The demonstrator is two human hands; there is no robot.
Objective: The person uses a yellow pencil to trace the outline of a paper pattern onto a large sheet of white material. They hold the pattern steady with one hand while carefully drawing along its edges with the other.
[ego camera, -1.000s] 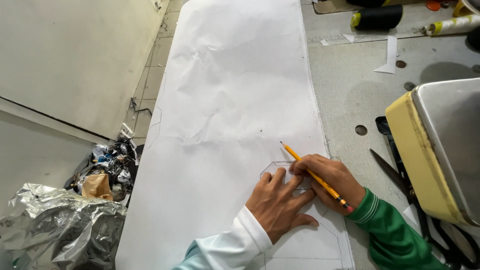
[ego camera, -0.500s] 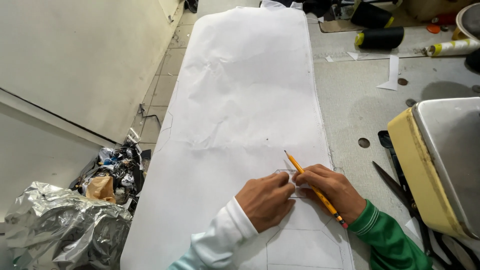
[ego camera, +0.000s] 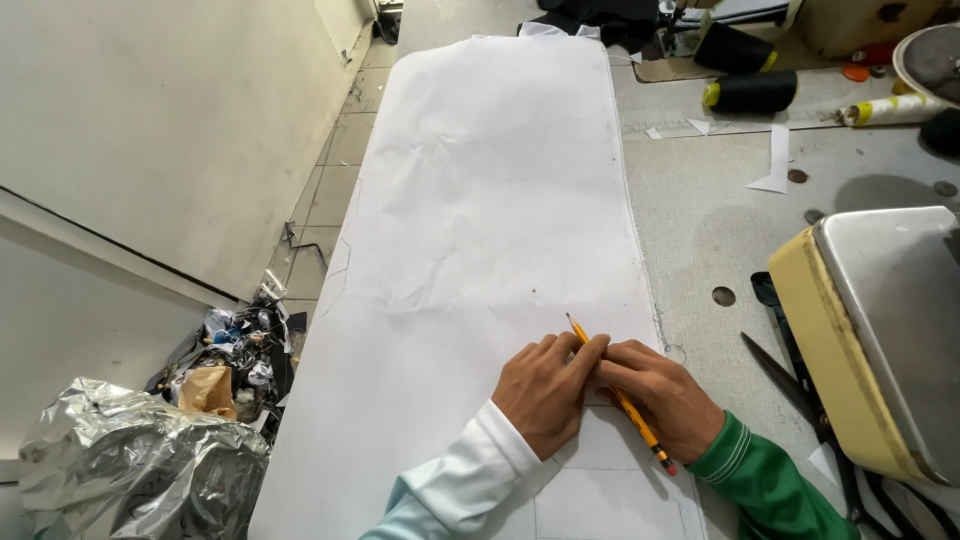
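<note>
A long white sheet of paper (ego camera: pixel 480 200) lies along the table. My right hand (ego camera: pixel 660 395), in a green sleeve, holds a yellow pencil (ego camera: pixel 612 392) with its tip on the paper near the sheet's right edge. My left hand (ego camera: pixel 545 388), in a white sleeve, presses flat on the paper right beside the pencil, its fingers touching my right hand. A small paper template seen earlier is hidden under my hands. Pencil lines show on the sheet below my wrists.
A cream and metal sewing machine (ego camera: pixel 880 330) stands at the right, with dark scissors (ego camera: pixel 790 385) beside it. Black thread spools (ego camera: pixel 750 90) and paper scraps (ego camera: pixel 775 165) lie at the far right. Crumpled foil (ego camera: pixel 130 470) and a rubbish pile (ego camera: pixel 235 355) sit on the floor, left.
My left hand has closed in against my right hand and now covers the small template. The pencil tip has shifted slightly; the view has tilted forward.
</note>
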